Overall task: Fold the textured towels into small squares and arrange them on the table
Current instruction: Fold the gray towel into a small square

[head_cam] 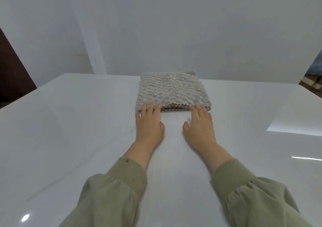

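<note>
Now my left hand (149,122) lies flat, fingers straight, tips on the near left corner of the towel (172,91). My right hand (200,124) (fingers straight too) touches its near right edge. It sits folded square, layers showing along the near edge, far on the table (69,122), centred.
</note>
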`<state>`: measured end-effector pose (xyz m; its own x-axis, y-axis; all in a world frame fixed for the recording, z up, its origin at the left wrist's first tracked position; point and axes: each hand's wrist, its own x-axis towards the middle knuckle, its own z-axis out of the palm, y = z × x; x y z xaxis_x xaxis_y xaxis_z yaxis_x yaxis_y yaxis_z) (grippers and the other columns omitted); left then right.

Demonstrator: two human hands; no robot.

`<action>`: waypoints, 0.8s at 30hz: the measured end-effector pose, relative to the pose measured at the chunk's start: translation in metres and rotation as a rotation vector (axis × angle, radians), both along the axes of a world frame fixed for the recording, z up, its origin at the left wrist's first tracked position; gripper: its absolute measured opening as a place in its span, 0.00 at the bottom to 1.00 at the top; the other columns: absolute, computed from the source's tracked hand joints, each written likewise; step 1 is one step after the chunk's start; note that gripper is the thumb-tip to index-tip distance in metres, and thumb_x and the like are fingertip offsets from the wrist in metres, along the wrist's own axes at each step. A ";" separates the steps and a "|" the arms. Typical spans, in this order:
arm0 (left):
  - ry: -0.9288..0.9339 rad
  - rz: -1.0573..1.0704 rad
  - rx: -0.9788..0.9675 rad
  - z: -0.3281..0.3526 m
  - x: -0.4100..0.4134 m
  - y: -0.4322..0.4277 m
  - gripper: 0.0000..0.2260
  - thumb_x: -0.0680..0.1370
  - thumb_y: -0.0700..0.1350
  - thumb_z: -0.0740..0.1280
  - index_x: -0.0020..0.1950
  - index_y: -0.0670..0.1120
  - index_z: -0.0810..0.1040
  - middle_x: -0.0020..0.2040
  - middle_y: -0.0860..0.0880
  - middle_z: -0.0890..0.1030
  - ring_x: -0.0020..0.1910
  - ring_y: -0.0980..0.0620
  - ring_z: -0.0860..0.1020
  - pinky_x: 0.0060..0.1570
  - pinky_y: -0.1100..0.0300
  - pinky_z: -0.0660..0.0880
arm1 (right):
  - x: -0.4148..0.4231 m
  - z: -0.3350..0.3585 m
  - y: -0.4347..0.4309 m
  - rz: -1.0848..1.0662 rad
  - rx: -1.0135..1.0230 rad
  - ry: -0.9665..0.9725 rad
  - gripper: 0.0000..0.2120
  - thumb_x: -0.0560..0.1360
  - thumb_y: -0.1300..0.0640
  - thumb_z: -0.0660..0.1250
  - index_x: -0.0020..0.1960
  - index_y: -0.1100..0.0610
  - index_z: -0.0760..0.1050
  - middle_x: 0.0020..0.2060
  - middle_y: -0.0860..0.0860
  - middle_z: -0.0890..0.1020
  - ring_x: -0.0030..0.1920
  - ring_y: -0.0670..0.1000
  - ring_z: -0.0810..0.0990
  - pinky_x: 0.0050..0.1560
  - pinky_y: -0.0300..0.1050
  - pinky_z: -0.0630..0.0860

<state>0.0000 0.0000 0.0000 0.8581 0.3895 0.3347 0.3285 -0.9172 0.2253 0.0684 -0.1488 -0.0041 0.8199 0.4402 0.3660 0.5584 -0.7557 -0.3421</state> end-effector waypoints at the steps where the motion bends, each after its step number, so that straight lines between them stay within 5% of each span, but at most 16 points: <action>1: -0.023 0.016 0.001 0.001 0.005 0.004 0.28 0.78 0.44 0.58 0.77 0.48 0.53 0.77 0.48 0.54 0.76 0.45 0.47 0.72 0.44 0.47 | 0.006 0.000 0.003 -0.004 0.024 -0.026 0.27 0.75 0.56 0.61 0.72 0.59 0.61 0.74 0.56 0.61 0.74 0.56 0.55 0.74 0.53 0.51; 5: -0.127 0.017 -0.025 -0.002 0.027 0.026 0.22 0.77 0.42 0.63 0.71 0.48 0.67 0.71 0.49 0.68 0.73 0.43 0.58 0.70 0.45 0.54 | 0.031 -0.002 0.016 -0.006 0.102 -0.091 0.25 0.72 0.60 0.65 0.69 0.60 0.67 0.69 0.59 0.68 0.71 0.60 0.63 0.71 0.55 0.57; 9: -0.331 -0.033 -0.125 -0.006 0.042 0.040 0.11 0.72 0.38 0.70 0.53 0.43 0.82 0.53 0.47 0.82 0.56 0.42 0.75 0.54 0.53 0.70 | 0.056 -0.006 0.024 -0.010 0.145 -0.115 0.23 0.71 0.61 0.68 0.66 0.60 0.71 0.65 0.58 0.73 0.67 0.62 0.67 0.69 0.57 0.62; 14: -0.404 -0.002 -0.236 -0.005 0.047 0.046 0.07 0.76 0.41 0.68 0.51 0.45 0.84 0.50 0.50 0.84 0.55 0.48 0.75 0.48 0.63 0.65 | 0.078 -0.008 0.027 -0.047 0.231 -0.130 0.11 0.71 0.60 0.70 0.53 0.58 0.80 0.50 0.56 0.82 0.54 0.61 0.76 0.60 0.56 0.68; 18: -0.413 0.015 -0.228 -0.005 0.048 0.050 0.08 0.75 0.37 0.67 0.50 0.44 0.84 0.49 0.48 0.84 0.53 0.46 0.77 0.50 0.58 0.69 | 0.086 -0.004 0.027 -0.076 0.277 -0.173 0.06 0.70 0.57 0.69 0.44 0.58 0.82 0.41 0.54 0.83 0.47 0.61 0.78 0.54 0.55 0.70; 21: -0.396 0.027 -0.218 -0.005 0.049 0.052 0.13 0.73 0.35 0.65 0.54 0.45 0.83 0.52 0.48 0.83 0.55 0.47 0.76 0.52 0.58 0.69 | 0.085 -0.001 0.029 -0.076 0.201 -0.165 0.14 0.68 0.50 0.72 0.50 0.57 0.82 0.46 0.52 0.83 0.52 0.59 0.76 0.59 0.52 0.65; 24: -0.434 0.048 -0.218 -0.006 0.049 0.055 0.12 0.73 0.35 0.65 0.52 0.44 0.83 0.50 0.47 0.83 0.53 0.47 0.76 0.50 0.60 0.68 | 0.085 -0.003 0.027 -0.090 0.165 -0.170 0.10 0.70 0.57 0.72 0.50 0.56 0.83 0.49 0.52 0.83 0.54 0.59 0.74 0.58 0.53 0.63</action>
